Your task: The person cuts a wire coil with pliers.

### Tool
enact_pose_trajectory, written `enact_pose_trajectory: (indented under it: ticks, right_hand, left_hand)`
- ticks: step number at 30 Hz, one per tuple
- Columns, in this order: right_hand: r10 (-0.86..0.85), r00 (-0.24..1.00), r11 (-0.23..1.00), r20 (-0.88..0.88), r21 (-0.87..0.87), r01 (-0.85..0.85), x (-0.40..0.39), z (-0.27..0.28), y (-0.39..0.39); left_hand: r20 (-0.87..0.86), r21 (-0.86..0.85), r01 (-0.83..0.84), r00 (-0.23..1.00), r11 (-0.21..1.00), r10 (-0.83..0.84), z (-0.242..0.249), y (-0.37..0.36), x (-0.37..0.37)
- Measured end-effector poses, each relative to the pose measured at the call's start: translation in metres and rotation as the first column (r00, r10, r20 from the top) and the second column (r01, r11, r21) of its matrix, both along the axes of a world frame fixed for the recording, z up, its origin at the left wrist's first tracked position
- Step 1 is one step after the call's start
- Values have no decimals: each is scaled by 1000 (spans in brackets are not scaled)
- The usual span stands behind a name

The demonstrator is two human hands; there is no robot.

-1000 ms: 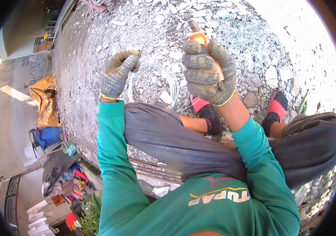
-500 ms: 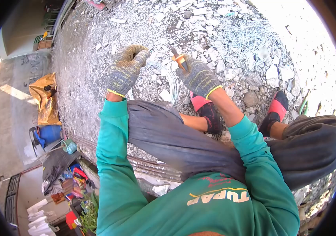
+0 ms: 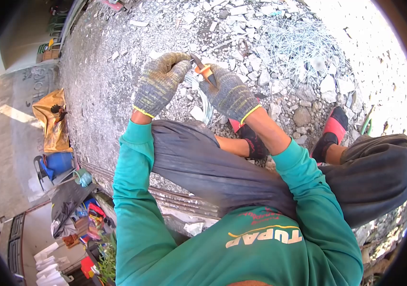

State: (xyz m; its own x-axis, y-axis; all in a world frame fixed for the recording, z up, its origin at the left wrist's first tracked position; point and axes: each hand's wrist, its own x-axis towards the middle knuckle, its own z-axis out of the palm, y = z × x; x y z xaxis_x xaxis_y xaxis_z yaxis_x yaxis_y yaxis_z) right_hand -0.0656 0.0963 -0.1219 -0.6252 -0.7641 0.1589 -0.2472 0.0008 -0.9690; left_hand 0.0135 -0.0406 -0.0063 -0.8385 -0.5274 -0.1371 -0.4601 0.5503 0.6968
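Observation:
My left hand (image 3: 161, 83), in a grey and yellow knit glove, is closed in a pinch; what lies between its fingertips is too small to name. My right hand (image 3: 229, 93), gloved alike, is wrapped round orange-and-black handled pliers (image 3: 204, 71). The tips of the pliers point up and left, right by the fingertips of my left hand. A coil of pale wire (image 3: 207, 107) lies on the gravel below and between the hands, partly hidden by my right hand.
A tangled heap of thin wire pieces (image 3: 301, 50) lies on the rubble at upper right. Long rusty bars (image 3: 179, 202) run along the ground behind my leg. At the left are an orange-brown sack (image 3: 48, 119) and a blue container (image 3: 59, 163).
My right hand has moved left with the pliers, and my left hand slightly right, so the plier tips are now beside the left fingertips. More of the coil is covered.

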Motion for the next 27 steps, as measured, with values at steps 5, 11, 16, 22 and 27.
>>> enact_pose_trajectory:
  ticks: [5,11,16,22,27]
  right_hand:
    - [-13,999,999,46,31,11,1,5,0]
    - [2,968,999,253,39,-12,6,-3,0]
    - [-54,976,996,212,82,37,10,-13,-3]
    - [-7,997,999,82,-43,10,1,-13,-3]
    - [27,999,996,41,88,-30,-4,-11,-1]
  left_hand:
    - [12,-7,6,1000,1000,-6,3,2,1]
    - [21,-4,57,998,998,-57,1,12,1]
    - [40,-38,48,998,998,-46,-3,15,3]
    - [2,38,-16,1000,999,16,-2,6,1]
    - [-36,0,-60,998,998,60,1,6,2]
